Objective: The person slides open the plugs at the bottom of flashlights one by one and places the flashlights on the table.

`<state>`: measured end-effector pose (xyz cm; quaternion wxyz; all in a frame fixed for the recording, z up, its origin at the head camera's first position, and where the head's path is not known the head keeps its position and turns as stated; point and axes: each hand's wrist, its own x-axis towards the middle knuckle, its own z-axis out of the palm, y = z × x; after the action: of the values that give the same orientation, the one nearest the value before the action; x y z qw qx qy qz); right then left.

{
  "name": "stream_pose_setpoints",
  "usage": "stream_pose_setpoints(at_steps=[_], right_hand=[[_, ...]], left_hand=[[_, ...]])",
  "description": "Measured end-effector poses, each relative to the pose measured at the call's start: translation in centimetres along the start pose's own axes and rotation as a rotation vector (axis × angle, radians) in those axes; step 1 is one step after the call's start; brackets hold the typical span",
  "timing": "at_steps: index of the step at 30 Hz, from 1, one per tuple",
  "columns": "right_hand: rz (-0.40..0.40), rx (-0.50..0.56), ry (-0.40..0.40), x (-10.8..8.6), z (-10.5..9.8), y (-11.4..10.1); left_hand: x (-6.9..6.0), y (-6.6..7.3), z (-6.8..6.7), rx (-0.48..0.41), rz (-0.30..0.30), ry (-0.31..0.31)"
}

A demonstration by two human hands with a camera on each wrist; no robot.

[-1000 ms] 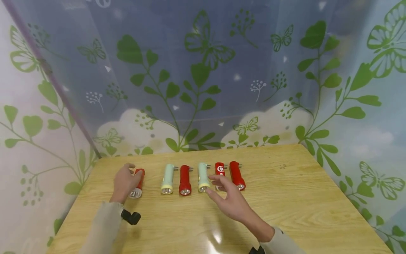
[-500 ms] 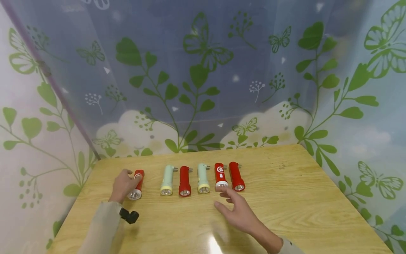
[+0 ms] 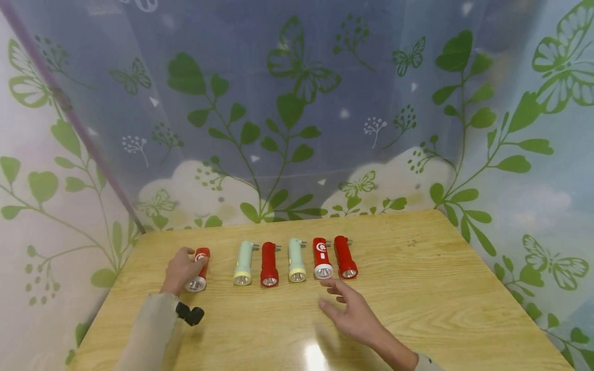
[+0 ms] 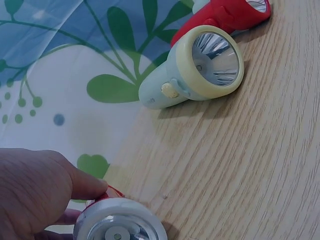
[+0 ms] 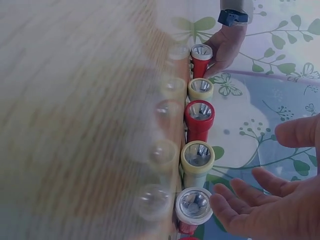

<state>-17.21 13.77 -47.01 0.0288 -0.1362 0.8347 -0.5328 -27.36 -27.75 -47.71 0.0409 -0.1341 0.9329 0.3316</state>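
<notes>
My left hand (image 3: 178,270) pinches a red flashlight with a white head (image 3: 197,283) at the left of the table. In the left wrist view the thumb lies on its red body, while the other fingers are partly hidden beside it. Lens forward, the flashlight lies on the tabletop. My right hand (image 3: 355,314) hovers with relaxed, spread fingers, holding nothing. Its fingertips are just in front of another red flashlight with a white head (image 3: 321,255), apparently apart from it. Right of that lies an all-red flashlight (image 3: 344,255).
Further along the row are a mint-green flashlight (image 3: 296,257), a red one (image 3: 268,260) and another mint-green one (image 3: 244,260), with plug prongs sticking out to the right. A leaf-patterned curtain (image 3: 297,129) surrounds the wooden table (image 3: 417,278).
My right hand has drawn back toward me and slightly right, uncovering the red flashlight with the white head. My left hand stays on its flashlight, the thumb shifted slightly.
</notes>
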Motion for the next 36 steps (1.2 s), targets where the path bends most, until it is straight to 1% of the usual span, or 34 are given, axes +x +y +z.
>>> stream_pose_setpoints(at_steps=[7,15,19,29,36], right_hand=[[0.009,-0.001,-0.002,-0.13,-0.11,0.16],[0.014,-0.003,-0.010,-0.28,0.04,0.58],[0.014,-0.004,-0.018,-0.31,-0.01,0.65],[0.008,-0.023,-0.017,-0.13,-0.10,0.70],[0.006,-0.031,-0.016,-0.23,-0.23,0.56]], left_hand=[[0.00,0.32,0.08,0.001,-0.010,-0.011],[-0.13,0.25,0.15,-0.007,-0.024,-0.056],[-0.16,0.32,0.11,-0.016,-0.024,-0.065],[-0.12,0.33,-0.19,-0.072,-0.060,-0.061],[-0.54,0.25,-0.23,-0.126,-0.058,-0.044]])
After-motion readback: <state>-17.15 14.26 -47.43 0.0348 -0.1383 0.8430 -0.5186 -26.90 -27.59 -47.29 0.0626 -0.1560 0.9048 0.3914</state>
